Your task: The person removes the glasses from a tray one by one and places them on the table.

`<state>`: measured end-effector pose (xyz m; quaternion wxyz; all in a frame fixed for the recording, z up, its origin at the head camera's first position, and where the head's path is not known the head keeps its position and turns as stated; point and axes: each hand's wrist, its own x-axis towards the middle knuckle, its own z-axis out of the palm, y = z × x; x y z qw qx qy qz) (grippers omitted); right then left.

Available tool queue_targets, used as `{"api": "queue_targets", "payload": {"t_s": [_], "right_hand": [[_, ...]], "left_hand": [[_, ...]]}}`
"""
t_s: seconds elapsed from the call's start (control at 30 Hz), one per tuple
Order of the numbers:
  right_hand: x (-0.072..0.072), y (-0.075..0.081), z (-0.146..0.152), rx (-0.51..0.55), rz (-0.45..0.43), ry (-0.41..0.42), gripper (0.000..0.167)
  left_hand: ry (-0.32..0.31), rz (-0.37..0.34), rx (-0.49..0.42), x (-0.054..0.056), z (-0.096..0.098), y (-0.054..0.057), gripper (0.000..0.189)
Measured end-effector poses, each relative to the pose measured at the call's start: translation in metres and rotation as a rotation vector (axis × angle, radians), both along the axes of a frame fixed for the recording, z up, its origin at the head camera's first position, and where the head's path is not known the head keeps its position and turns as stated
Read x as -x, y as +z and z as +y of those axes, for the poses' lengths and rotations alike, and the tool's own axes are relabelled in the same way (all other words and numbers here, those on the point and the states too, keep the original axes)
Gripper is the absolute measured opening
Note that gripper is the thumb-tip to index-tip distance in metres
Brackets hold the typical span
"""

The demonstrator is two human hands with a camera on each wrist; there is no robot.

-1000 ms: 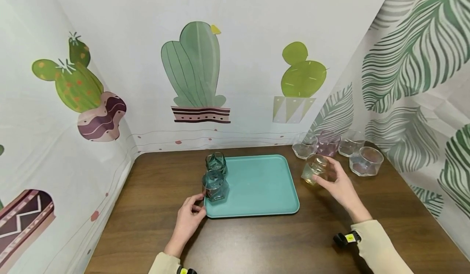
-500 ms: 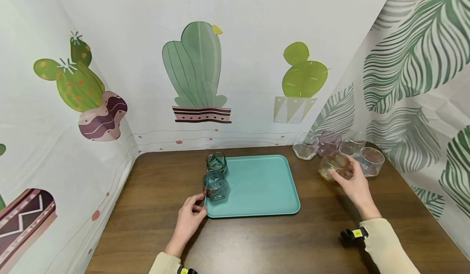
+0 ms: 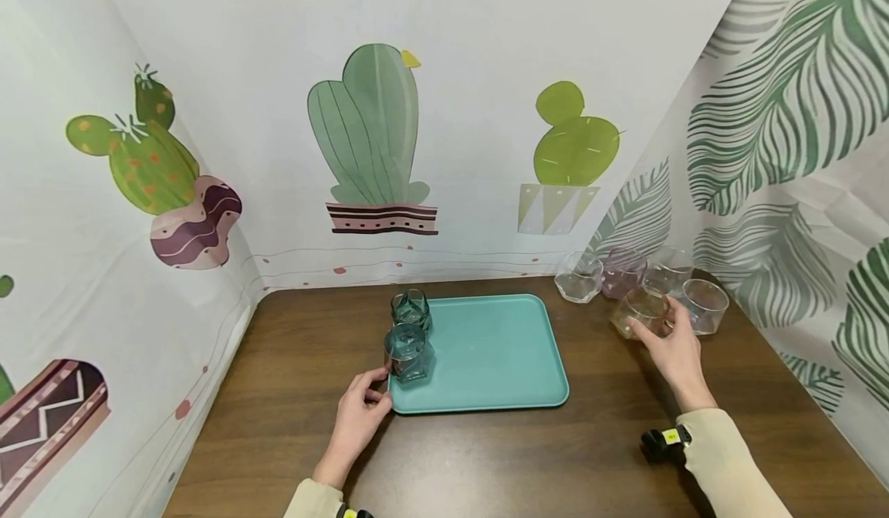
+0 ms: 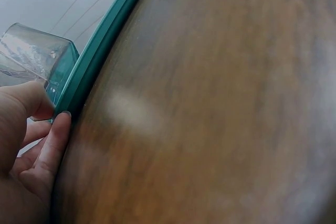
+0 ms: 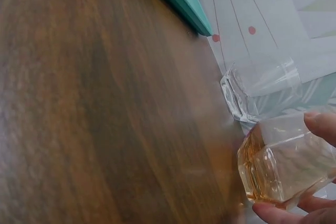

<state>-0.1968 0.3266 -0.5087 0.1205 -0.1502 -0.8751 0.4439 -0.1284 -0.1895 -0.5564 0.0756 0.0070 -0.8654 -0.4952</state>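
My right hand (image 3: 672, 348) grips an amber-tinted glass (image 3: 642, 311) by its sides, at the right of the table near the other glasses. In the right wrist view the amber glass (image 5: 286, 163) is close to the tabletop; whether it touches is hard to tell. At the near left corner of the teal tray (image 3: 493, 356), my left hand (image 3: 357, 418) pinches the rim, as the left wrist view shows with the tray edge (image 4: 97, 40) between thumb and finger. A blue glass (image 3: 408, 352) and a dark green glass (image 3: 410, 308) stand on the tray's left side.
Behind the amber glass stand a clear glass (image 3: 579, 280), a purple glass (image 3: 622, 271) and another clear glass (image 3: 668, 269). A further clear glass (image 3: 705, 306) is to the right of my right hand. A printed cloth wall (image 3: 479, 132) closes off the table's back.
My right hand has moved right with the amber glass, from beside the tray to in front of the purple glass. The left hand stays at the tray corner.
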Motion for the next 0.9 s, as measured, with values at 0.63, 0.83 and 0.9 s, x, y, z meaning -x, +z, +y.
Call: {"api": "queue_targets", "payload": {"t_s": [0.63,0.83,0.9], "right_hand": [[0.0011,-0.0067,0.0009,-0.033,0.084,-0.076,0.078],[0.0006,-0.0082,-0.001,-0.026,0.106,-0.112,0.077],[0.0012,-0.0083,-0.0012,-0.032,0.116,-0.118,0.077]], "left_hand": [[0.008,0.026,0.003,0.0,0.0002,-0.0027,0.037],[0.011,0.025,0.009,0.0001,0.0005,-0.0024,0.038],[0.012,0.02,0.008,0.0003,0.0006,-0.0019,0.038]]}}
